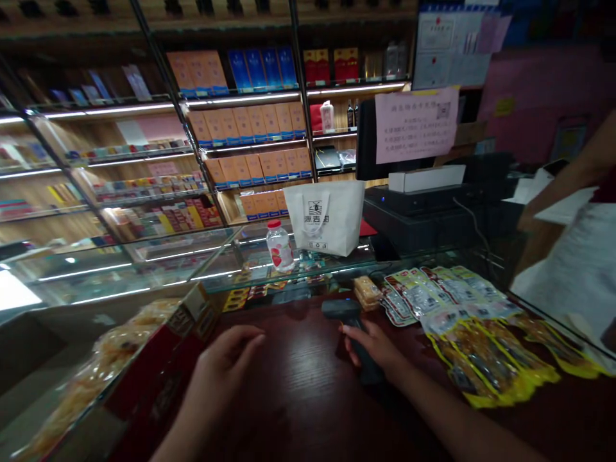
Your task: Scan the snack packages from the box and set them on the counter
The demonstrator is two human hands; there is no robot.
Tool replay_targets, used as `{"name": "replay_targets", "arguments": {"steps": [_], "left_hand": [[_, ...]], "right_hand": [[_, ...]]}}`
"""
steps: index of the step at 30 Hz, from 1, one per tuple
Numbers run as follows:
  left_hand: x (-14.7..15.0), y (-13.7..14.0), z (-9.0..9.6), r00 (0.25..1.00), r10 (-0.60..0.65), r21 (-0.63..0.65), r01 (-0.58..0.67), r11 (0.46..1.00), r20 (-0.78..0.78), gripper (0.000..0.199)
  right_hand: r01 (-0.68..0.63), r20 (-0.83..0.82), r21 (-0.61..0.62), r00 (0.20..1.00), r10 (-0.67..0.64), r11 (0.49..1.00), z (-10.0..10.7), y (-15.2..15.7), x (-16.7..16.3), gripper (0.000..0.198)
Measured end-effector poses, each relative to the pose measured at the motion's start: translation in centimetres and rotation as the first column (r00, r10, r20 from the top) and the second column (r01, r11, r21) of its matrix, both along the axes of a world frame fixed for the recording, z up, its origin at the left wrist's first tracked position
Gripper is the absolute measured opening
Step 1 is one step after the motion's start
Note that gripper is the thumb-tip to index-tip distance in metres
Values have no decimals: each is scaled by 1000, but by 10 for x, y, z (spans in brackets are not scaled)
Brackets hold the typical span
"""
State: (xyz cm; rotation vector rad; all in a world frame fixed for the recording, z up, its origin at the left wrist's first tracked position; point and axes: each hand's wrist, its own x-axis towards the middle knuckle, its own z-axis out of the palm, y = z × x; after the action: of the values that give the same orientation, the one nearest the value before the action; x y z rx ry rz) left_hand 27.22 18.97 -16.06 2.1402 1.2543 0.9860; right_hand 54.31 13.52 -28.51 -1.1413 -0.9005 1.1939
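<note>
My right hand (373, 346) is wrapped round the grip of a dark handheld barcode scanner (342, 310), its head pointing left above the brown counter (303, 378). My left hand (228, 359) hovers over the counter on the left, empty, with thumb and index finger apart and the other fingers partly hidden. Beside the scanner's head lies a small packet of tan biscuits or cakes (367, 292). To the right of my right hand, several flat silver snack packets (418, 292) and yellow-edged clear food packs (486, 359) are spread in overlapping rows.
A red box (158, 378) with bagged food (129, 337) stands at left. On the glass case (245, 269) are a red-capped bottle (280, 247) and a white paper bag (328, 218). A monitor (368, 141) and another person's arm (568, 173) are at right; stocked shelves (250, 144) stand behind.
</note>
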Motion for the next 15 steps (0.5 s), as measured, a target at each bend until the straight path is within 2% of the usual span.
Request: {"name": "replay_targets", "arguments": {"steps": [4, 6, 8, 10, 12, 15], "left_hand": [[67, -16, -37, 967, -249, 16, 248, 969, 63, 22], [88, -5, -49, 951, -231, 6, 235, 972, 204, 24], [105, 16, -62, 919, -109, -66, 145, 987, 380, 29], [122, 41, -78, 884, -20, -138, 95, 986, 466, 32], [142, 61, -95, 891, -55, -139, 131, 982, 450, 32], [177, 72, -114, 883, -247, -111, 314, 943, 399, 34]], "right_hand": [[29, -35, 7, 999, -28, 1000, -2, 1, -1, 48], [68, -58, 18, 996, -67, 998, -2, 1, -3, 47], [113, -88, 38, 990, -110, 993, 2, 0, -3, 46], [156, -121, 82, 982, -146, 984, 7, -1, -3, 46], [187, -150, 146, 975, -165, 972, 13, -3, -2, 45], [185, -172, 225, 974, -147, 957, 21, -5, -3, 42]]}}
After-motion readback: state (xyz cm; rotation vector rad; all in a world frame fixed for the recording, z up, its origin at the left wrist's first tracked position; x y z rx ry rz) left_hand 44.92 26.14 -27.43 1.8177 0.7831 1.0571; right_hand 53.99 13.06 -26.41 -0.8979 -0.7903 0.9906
